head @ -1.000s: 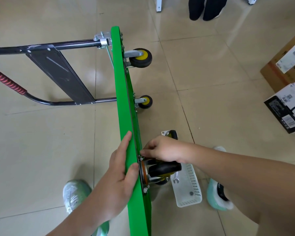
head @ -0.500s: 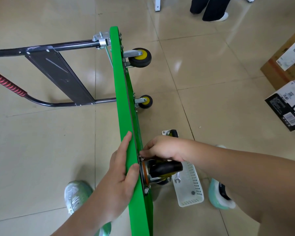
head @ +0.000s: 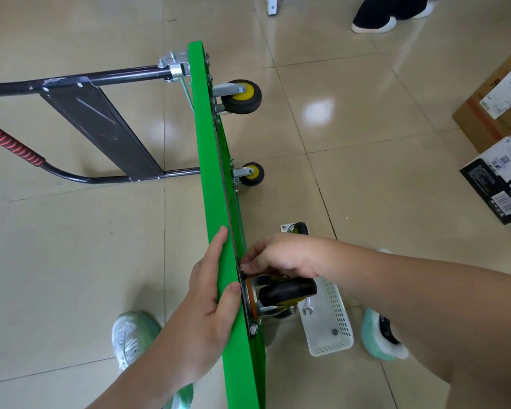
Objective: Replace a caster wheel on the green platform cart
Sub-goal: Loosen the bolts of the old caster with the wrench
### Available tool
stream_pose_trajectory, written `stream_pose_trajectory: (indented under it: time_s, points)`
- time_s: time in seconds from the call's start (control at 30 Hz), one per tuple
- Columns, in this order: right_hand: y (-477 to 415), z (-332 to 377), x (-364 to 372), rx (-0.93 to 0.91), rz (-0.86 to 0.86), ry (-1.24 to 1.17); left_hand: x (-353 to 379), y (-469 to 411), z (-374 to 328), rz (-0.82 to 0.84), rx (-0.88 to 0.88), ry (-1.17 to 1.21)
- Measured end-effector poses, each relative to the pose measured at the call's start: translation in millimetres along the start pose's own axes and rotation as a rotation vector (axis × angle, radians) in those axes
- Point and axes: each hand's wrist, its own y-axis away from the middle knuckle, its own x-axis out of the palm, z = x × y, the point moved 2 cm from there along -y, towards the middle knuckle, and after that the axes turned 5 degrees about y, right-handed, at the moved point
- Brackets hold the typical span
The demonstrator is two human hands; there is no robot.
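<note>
The green platform cart (head: 211, 160) stands on its edge on the floor, underside facing right. My left hand (head: 210, 293) grips its upper edge, fingers on the far face and thumb on the near side. A black caster wheel (head: 286, 290) with a yellow hub sits against the deck on its mounting plate. My right hand (head: 281, 256) rests just above this caster, fingertips pinching something small at the top of the plate; what it is stays hidden. Two more casters, a near one (head: 251, 174) and a far one (head: 241, 96), are mounted farther along. A loose caster (head: 295, 228) lies behind my right hand.
A white plastic basket (head: 331, 323) on the floor holds a small wrench (head: 307, 307) and a nut. The folded black handle (head: 101, 125) with a red grip lies to the left. Cardboard boxes (head: 496, 143) sit at the right. My shoes flank the cart; another person's feet (head: 390, 13) are at the top.
Hands and cart hold nearly the same position. The other person's feet at the top have shifted a little to the right.
</note>
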Motion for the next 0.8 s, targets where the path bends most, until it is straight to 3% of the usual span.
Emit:
stream_pose_trajectory:
  time_s: [0.13, 0.37, 0.47, 0.7, 0.8]
  points:
    - [-0.9, 1.0, 0.6, 0.002, -0.065, 0.067, -0.4, 0.0, -0.6, 0.005, -0.002, 0.005]
    - [-1.2, 2.3, 1.0, 0.099, -0.031, 0.128, -0.2, 0.4, -0.6, 0.008, -0.007, 0.008]
    - [-2.0, 2.8, -1.1, 0.032, -0.078, 0.164, -0.1, 0.6, -1.0, 0.011, -0.017, 0.003]
    - [3.5, 0.4, 1.6, 0.063, 0.044, -0.047, 0.4, 0.1, -0.5, 0.009, -0.029, 0.015]
    - [1.9, 0.1, 0.7, 0.045, -0.002, -0.013, 0.2, 0.4, -0.5, 0.01, -0.033, 0.017]
